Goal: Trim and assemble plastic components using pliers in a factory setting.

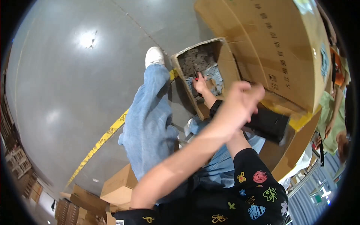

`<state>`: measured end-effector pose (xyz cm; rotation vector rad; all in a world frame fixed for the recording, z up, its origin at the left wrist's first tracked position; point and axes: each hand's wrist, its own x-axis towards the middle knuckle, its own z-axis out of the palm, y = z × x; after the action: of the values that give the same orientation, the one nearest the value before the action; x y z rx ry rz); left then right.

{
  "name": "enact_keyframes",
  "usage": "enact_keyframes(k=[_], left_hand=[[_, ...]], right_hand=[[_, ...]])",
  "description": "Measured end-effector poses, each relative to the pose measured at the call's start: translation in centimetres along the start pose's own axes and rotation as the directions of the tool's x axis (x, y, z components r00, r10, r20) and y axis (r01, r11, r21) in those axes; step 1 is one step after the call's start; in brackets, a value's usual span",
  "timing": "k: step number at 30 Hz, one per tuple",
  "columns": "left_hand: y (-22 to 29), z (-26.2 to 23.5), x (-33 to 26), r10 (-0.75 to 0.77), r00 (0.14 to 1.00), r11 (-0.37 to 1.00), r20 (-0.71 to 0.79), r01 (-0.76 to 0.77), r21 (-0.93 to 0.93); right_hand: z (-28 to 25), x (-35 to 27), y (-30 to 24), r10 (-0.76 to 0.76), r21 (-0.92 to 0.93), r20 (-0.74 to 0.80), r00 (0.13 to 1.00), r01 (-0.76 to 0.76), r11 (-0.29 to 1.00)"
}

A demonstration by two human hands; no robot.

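Observation:
My right hand (201,84) reaches into an open cardboard box (229,60) of small flat grey pieces (198,60). Its fingers close on a small dark tool with a red part (196,79), whose kind I cannot make out. A black band circles that wrist. My left forearm crosses over the right one. At its end, the left hand (242,103) is smeared by motion, with the fingers seeming bent. Right beside it is a black rectangular object (268,123), partly hidden by the hand; whether the hand touches it I cannot tell.
A large cardboard carton (277,48) stands on the right, next to the open box. Yellow tape (99,144) runs along the grey floor. A smaller carton (120,182) sits at lower left. At the right edge, a person in light green (328,123) is nearby.

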<state>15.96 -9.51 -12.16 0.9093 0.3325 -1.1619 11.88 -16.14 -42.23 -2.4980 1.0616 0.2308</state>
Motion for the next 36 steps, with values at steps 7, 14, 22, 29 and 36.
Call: enact_keyframes(k=[7, 14, 22, 29, 36], left_hand=[[-6.1, 0.0, 1.4, 0.189, 0.981, 0.475, 0.041, -0.128, 0.871], [-7.5, -1.2, 1.5, 0.224, 0.916, 0.182, 0.331, -0.373, 0.91], [-2.2, -0.5, 0.6, 0.467, 0.787, 0.064, 0.402, -0.484, 0.873], [6.0, -0.1, -0.4, 0.522, 0.852, 0.842, 0.037, -0.521, 0.138], [6.4, -4.7, -4.5, 0.689, 0.715, 0.723, -0.118, -0.689, 0.047]], right_hand=[[4.5, -2.8, 1.2, 0.011, 0.051, 0.316, 0.949, -0.028, 0.998], [4.5, -1.1, 2.4, 0.178, 0.123, 0.295, 0.939, -0.222, 0.967], [3.9, -1.9, 4.7, 0.004, -0.038, 0.285, 0.958, 0.007, 0.999], [0.3, 0.8, 7.7, 0.276, 0.326, -0.013, 0.961, -0.257, 0.91], [-10.3, -4.4, -0.2, 0.528, 0.677, 0.019, 0.849, -0.399, 0.618]])
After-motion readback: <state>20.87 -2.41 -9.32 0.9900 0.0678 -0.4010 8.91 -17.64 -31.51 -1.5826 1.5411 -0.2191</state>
